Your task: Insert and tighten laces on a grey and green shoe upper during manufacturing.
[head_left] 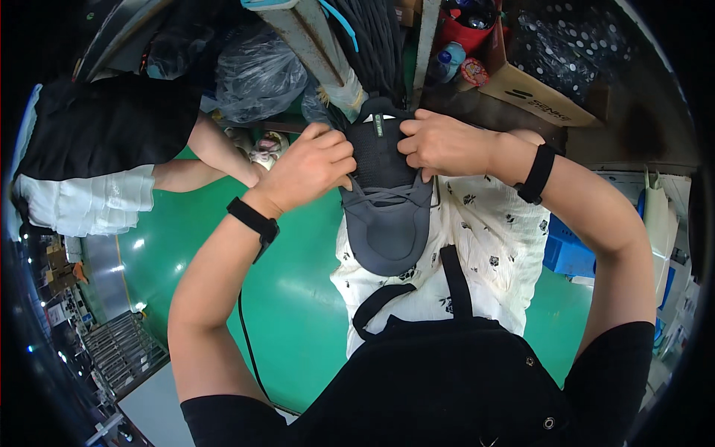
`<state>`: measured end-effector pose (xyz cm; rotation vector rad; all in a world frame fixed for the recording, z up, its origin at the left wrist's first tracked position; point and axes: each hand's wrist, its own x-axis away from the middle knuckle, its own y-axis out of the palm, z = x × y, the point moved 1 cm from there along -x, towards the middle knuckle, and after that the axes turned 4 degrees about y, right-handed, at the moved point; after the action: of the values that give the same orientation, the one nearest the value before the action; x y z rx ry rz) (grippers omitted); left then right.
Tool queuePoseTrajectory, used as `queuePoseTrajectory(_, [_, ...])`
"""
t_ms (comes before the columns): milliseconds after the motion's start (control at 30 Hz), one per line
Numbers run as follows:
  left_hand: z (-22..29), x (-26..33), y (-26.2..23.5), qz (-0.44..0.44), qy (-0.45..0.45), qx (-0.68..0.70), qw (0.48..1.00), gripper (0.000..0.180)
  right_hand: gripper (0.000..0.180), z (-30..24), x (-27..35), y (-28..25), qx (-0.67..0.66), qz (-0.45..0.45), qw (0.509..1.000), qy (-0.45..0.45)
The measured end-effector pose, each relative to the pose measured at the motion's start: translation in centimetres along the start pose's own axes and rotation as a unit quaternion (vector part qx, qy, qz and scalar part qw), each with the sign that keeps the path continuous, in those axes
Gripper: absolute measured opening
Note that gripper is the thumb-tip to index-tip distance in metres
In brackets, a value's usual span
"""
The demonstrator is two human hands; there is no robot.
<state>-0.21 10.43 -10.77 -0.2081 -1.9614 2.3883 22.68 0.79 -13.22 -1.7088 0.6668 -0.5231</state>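
While both hands close on it from either side, the dark grey knit sneaker (pixel 389 216) sits upright against the person's chest, toe pointing down toward the floral white cloth (pixel 491 246) and black apron (pixel 447 372), heel end up and away from the body. The left hand (pixel 309 167) has its fingers curled and pressed into the left edge of the shoe's black tongue, thumb tucked under; the right hand (pixel 443 141) pinches the opposite edge of the collar, fingers folded over the opening. Between the two grips lies the tongue with its small green tab (pixel 378 125), and just below the knuckles the grey laces (pixel 387 197) cross loosely.

Judging by the fabric upper, the shoe looks light and soft, giving under the fingers rather than resisting, with no slippery surface. The collar edges by the tongue seem the natural hold; the sole side, hidden behind, would likely be stiffer. Black wristbands (pixel 255 221) circle both wrists.
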Motion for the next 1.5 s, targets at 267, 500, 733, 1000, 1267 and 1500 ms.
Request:
queuePoseTrajectory(267, [-0.5,0.7,1.3,-0.015,-0.150,0.232,0.961,0.013,0.019,-1.6,-1.1,1.2,-0.086,-0.116,0.962,0.231])
queuePoseTrajectory(500, [0.6,-0.3,3.2,0.175,-0.332,0.357,0.855,0.005,0.008,-6.8,-1.4,2.6,-0.224,0.281,0.870,0.337])
queuePoseTrajectory(733, [3.6,-3.2,1.5,0.067,-0.153,-0.193,0.967,0.012,0.016,-16.6,-0.9,0.5,-0.317,0.267,0.906,0.084])
queuePoseTrajectory(1000, [3.4,-4.5,3.2,0.078,-0.166,-0.049,0.982,0.024,0.013,-16.3,1.1,1.9,-0.426,0.271,0.799,0.327])
queuePoseTrajectory(1267, [3.6,-3.7,1.8,0.057,-0.132,-0.075,0.987,0.022,0.012,-12.5,5.3,1.5,-0.758,0.318,0.455,0.343])
queuePoseTrajectory(1500, [4.9,-5.3,1.1,-0.014,-0.177,-0.117,0.977,0.014,0.008,-10.8,4.3,3.4,-0.712,0.330,0.490,0.380])
